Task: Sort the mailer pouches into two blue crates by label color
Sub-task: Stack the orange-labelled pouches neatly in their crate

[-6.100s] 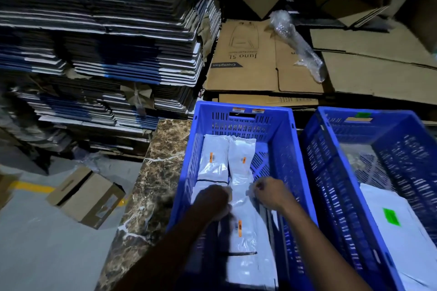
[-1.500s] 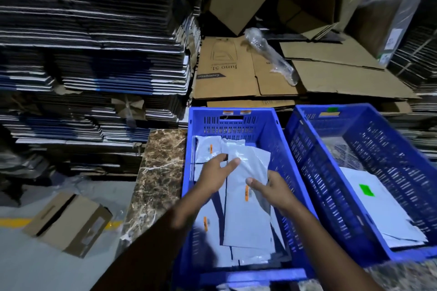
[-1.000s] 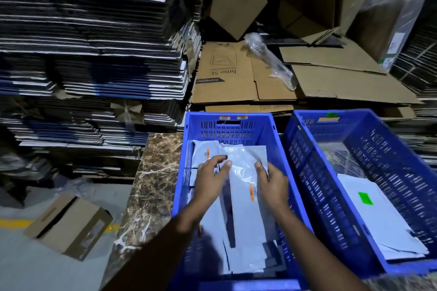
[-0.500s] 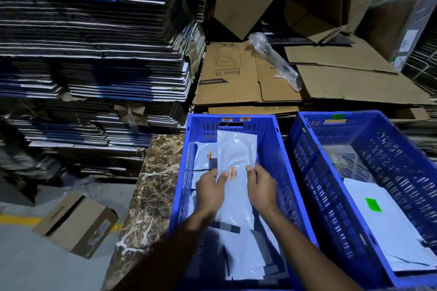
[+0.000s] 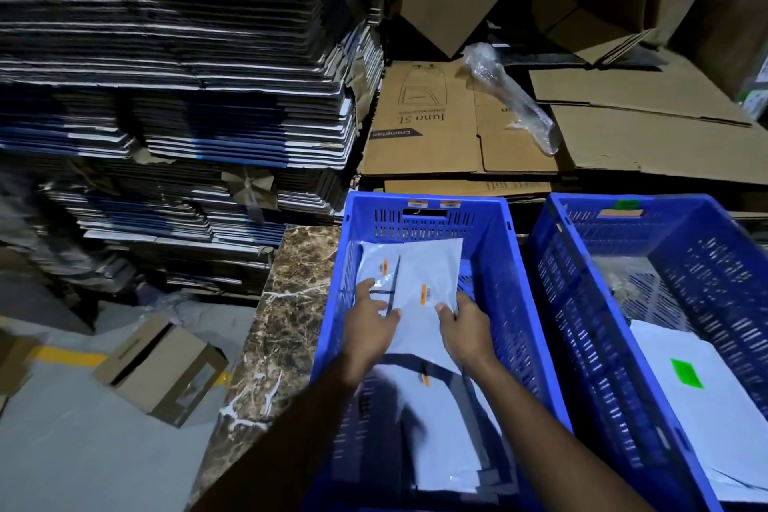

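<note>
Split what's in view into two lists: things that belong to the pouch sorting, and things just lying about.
Job:
left crate
right crate
orange-label pouch
green-label pouch
left hand
right hand

Lying about:
flattened cartons
bubble wrap roll
small box on floor

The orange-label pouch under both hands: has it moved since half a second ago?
Yes. The pouch stood leaning toward the left crate's far wall; now it lies flatter, angled rightward on the pile.
</note>
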The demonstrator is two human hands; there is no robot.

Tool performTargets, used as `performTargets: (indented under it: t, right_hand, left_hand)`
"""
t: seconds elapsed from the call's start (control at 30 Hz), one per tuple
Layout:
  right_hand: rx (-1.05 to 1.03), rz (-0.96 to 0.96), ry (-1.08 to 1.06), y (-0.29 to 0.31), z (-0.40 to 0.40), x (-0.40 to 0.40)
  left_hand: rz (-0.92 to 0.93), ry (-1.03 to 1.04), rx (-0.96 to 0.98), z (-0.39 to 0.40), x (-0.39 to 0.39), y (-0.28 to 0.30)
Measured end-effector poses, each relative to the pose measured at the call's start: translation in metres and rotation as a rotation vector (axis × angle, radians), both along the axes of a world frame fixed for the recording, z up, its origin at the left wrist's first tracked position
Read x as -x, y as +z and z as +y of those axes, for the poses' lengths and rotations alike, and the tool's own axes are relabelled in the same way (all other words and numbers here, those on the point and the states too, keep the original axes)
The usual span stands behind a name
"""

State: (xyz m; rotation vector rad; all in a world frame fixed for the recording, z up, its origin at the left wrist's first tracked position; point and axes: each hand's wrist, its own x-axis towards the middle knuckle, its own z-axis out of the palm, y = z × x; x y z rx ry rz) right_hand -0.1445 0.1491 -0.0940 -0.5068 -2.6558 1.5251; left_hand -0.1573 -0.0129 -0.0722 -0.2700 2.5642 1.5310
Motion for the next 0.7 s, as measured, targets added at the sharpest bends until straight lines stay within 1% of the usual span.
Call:
performTargets:
  t: [0.1, 0.17, 0.2, 0.23, 0.27, 0.33, 0.37, 0.43, 0.5, 0.57, 0.63, 0.7]
  right_hand:
    - [-0.035, -0.034, 0.041, -0.009, -0.013, 0.027]
    - [-0.051, -0.063, 0.120, -0.018, -0.028, 0.043]
    - [-0.053, -0.072, 0.160, -0.022, -0.035, 0.049]
    - [-0.047, -0.083, 0.182, -0.025, -0.043, 0.055]
    - [-0.034, -0.105, 0.178, -0.027, -0.049, 0.060]
    - [-0.027, -0.125, 0.133, -0.027, -0.057, 0.067]
    - [-0.050, -0.104, 0.099, -0.028, -0.059, 0.069]
    - [-0.166, 0.004, 0.081, -0.033, -0.061, 0.070]
    - [-0.354, 0.093, 0.196, -0.042, -0.066, 0.071]
    - [-0.589, 0.083, 0.335, -0.053, -0.073, 0.075]
    - [-0.731, 0.061, 0.452, -0.061, -0.081, 0.087]
    - [-0.873, 0.045, 0.551, -0.066, -0.084, 0.103]
  left_hand:
    - [0.253, -0.119, 0.109, -0.015, 0.001, 0.019]
    - [0.429, -0.197, 0.292, -0.028, 0.008, 0.029]
    - [0.487, -0.212, 0.406, -0.034, 0.014, 0.032]
    - [0.515, -0.221, 0.512, -0.041, 0.021, 0.033]
    - [0.493, -0.229, 0.597, -0.047, 0.028, 0.033]
    - [0.383, -0.239, 0.684, -0.055, 0.036, 0.031]
    - [0.330, -0.248, 0.685, -0.058, 0.039, 0.027]
    - [0.277, -0.261, 0.639, -0.058, 0.042, 0.021]
    - [0.301, -0.252, 0.616, -0.058, 0.042, 0.018]
    - [0.407, -0.259, 0.631, -0.061, 0.039, 0.013]
    - [0.495, -0.278, 0.622, -0.064, 0.039, 0.004]
    - [0.505, -0.261, 0.591, -0.065, 0.039, 0.001]
